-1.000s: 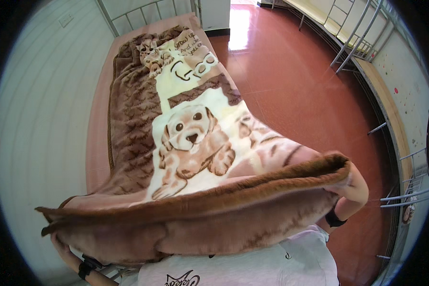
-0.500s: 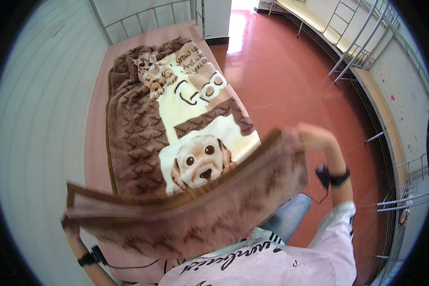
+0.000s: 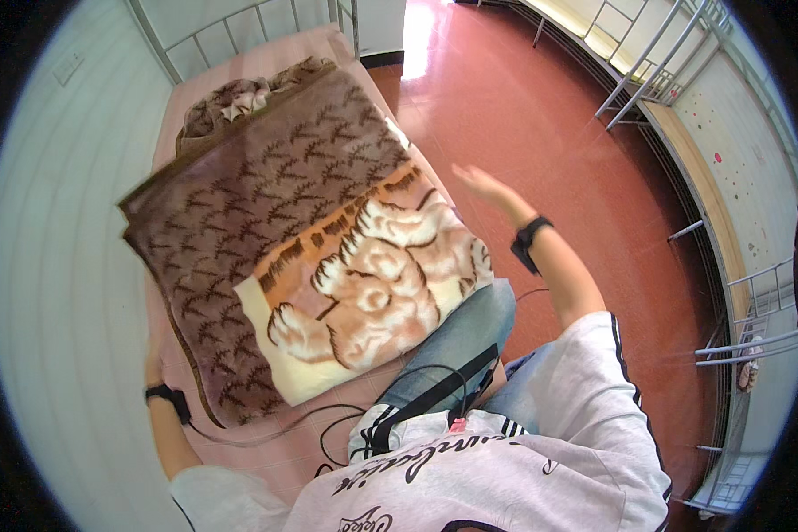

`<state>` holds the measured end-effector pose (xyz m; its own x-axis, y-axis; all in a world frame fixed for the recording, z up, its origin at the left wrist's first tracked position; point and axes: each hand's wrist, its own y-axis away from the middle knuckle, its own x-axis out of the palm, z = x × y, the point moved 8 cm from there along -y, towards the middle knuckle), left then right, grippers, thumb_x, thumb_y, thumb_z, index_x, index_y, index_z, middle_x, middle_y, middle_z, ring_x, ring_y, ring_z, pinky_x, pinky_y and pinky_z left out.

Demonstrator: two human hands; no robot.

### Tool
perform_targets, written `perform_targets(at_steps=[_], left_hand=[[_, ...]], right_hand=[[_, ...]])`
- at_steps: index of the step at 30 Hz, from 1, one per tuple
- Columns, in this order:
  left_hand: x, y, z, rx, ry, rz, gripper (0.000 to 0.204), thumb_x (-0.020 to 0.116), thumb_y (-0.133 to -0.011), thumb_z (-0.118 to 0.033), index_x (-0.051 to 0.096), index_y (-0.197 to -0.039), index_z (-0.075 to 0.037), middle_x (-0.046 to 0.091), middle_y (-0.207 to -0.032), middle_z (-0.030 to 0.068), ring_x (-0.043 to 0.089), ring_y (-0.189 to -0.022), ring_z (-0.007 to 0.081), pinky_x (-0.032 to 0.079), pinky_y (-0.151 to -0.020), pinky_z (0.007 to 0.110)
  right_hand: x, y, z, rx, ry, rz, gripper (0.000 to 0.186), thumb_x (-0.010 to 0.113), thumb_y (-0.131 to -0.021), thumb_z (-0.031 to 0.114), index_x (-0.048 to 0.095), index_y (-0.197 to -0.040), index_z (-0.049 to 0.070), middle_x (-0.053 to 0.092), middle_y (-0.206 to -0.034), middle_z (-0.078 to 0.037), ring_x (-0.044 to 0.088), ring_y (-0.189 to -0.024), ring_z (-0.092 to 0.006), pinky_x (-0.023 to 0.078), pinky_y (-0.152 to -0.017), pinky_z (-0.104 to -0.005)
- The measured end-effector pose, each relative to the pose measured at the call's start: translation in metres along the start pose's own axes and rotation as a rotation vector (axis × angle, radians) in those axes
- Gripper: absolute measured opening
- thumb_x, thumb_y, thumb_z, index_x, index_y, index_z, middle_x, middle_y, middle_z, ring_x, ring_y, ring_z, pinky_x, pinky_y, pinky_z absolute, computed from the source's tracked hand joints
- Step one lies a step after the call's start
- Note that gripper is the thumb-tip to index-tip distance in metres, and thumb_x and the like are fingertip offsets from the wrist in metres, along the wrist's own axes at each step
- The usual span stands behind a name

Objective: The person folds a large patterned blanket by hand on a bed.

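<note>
A thick brown blanket [image 3: 266, 213] lies folded back over itself on the bed, its near part printed with a tan and cream furry animal. At its far end a bunched part [image 3: 230, 111] sticks out from under the fold. My right hand [image 3: 481, 183] is in the air just off the blanket's right side, fingers stretched out and holding nothing. By the wall, left of the blanket's near part, my left hand [image 3: 154, 359] is blurred and its fingers do not show clearly. Black bands circle both wrists.
The pink-sheeted bed [image 3: 239, 452] has a metal headboard [image 3: 239, 35] and runs along a white wall [image 3: 71, 230]. A cable [image 3: 275, 432] trails over the sheet near my knee. Red floor [image 3: 585, 195] lies to the right, with metal bunk frames [image 3: 652, 80] beyond.
The blanket's near edge, held up in both hands before, now lies folded over toward the bed's far end. My right hand has let go and moved left and away from me.
</note>
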<state>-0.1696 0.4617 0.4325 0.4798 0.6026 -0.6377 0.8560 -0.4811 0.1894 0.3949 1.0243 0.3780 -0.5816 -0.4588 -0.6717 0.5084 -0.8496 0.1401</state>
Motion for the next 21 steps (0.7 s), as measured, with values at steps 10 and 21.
perform_targets(at_steps=[10, 21], left_hand=[[0.071, 0.156, 0.125, -0.346, 0.452, 0.142, 0.087, 0.062, -0.076, -0.049, 0.024, -0.136, 0.0, 0.026, -0.139, 0.0154, 0.025, -0.128, 0.0284, 0.024, -0.104, 0.04], [0.054, 0.158, 0.125, -0.125, 0.638, 0.022, 0.061, 0.062, -0.081, -0.033, 0.041, -0.127, 0.0, 0.041, -0.13, 0.0116, 0.038, -0.119, 0.0253, 0.034, -0.096, 0.038]], right_hand=[[0.106, 0.139, -0.075, 0.212, -0.453, 0.283, 0.048, 0.067, -0.076, 0.039, 0.059, -0.104, 0.001, 0.061, -0.096, -0.005, 0.057, -0.088, -0.0134, 0.046, -0.078, -0.0294], [0.08, 0.183, -0.061, -0.151, -0.676, -0.021, 0.029, 0.062, -0.083, 0.03, 0.063, -0.088, 0.001, 0.059, -0.076, 0.002, 0.052, -0.066, -0.0053, 0.043, -0.057, -0.0211]])
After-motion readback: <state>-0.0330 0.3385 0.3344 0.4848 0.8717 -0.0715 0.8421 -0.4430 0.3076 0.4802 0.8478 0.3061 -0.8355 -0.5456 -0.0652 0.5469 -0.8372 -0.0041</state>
